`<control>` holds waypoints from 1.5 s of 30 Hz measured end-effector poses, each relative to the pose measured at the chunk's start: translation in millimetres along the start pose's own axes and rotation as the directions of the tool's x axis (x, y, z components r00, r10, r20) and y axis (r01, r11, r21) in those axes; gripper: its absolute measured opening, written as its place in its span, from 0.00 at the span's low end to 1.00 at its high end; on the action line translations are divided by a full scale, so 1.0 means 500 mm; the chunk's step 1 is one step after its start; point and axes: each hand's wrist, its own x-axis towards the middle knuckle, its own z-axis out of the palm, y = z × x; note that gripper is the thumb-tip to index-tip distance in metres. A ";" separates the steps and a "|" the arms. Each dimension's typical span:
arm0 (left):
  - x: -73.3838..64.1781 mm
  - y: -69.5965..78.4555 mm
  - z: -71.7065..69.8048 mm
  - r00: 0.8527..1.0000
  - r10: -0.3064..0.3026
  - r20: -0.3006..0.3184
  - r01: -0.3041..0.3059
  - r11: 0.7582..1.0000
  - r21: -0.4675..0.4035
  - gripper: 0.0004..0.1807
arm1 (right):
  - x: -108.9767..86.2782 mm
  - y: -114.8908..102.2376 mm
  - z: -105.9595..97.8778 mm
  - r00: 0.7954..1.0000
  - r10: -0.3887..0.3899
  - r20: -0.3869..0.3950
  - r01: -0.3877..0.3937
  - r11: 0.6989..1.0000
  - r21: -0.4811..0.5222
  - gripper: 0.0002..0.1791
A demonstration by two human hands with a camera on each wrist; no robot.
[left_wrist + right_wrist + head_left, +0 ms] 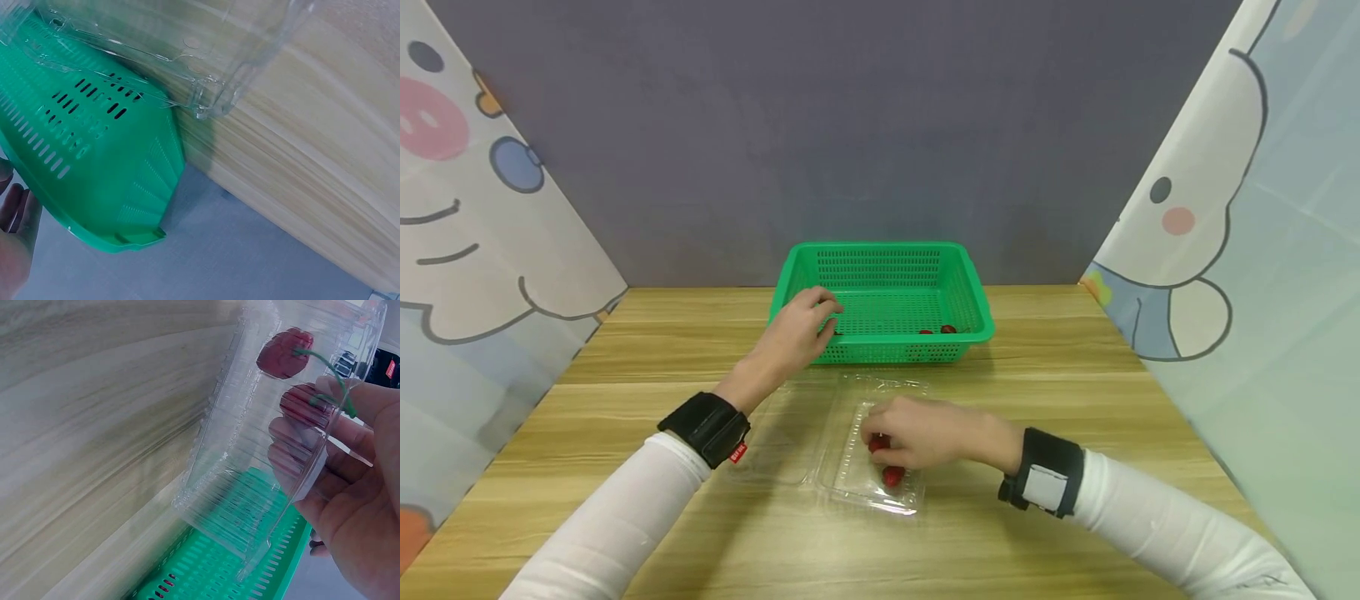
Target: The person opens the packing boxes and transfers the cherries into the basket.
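My right hand (917,432) reaches into a clear plastic clamshell box (844,479), thumb and fingers around a red cherry (303,407). Beside that one, in the same half of the box, lies another cherry (282,355) with a long green stem. The left hand (800,327) hovers over the left front rim of a green perforated basket (887,352), its fingers loosely bent, and nothing shows between them. Near the basket's front wall lie a few red cherries (948,329), partly hidden by the rim.
The box's lid half (778,446) lies unfolded to the left on the wooden table (1037,533). Behind the basket rises a grey wall panel (880,125). Cartoon-printed sheets (1187,233) border both sides.
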 end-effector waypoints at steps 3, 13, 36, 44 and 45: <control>-0.001 -0.001 0.000 1.000 0.008 -0.007 -0.008 1.000 -0.003 0.08 | 0.000 0.001 0.000 1.000 -0.006 -0.011 0.006 1.000 0.000 0.03; -0.004 -0.004 -0.003 1.000 -0.008 0.007 0.008 1.000 0.003 0.08 | 0.000 0.000 -0.005 1.000 0.007 -0.018 -0.007 1.000 -0.005 0.09; -0.017 -0.007 -0.001 0.998 -0.061 0.031 0.059 0.997 0.051 0.12 | -0.012 0.012 -0.046 0.989 -0.021 -0.144 0.033 0.996 0.081 0.05; -0.021 -0.008 -0.002 0.998 -0.052 0.022 0.051 0.998 0.044 0.12 | -0.019 0.020 -0.072 0.981 0.004 -0.193 0.008 0.998 0.063 0.05; -0.021 -0.009 -0.002 0.999 -0.050 0.021 0.049 0.998 0.046 0.12 | -0.019 0.022 -0.075 0.980 0.007 -0.198 0.006 0.998 0.064 0.05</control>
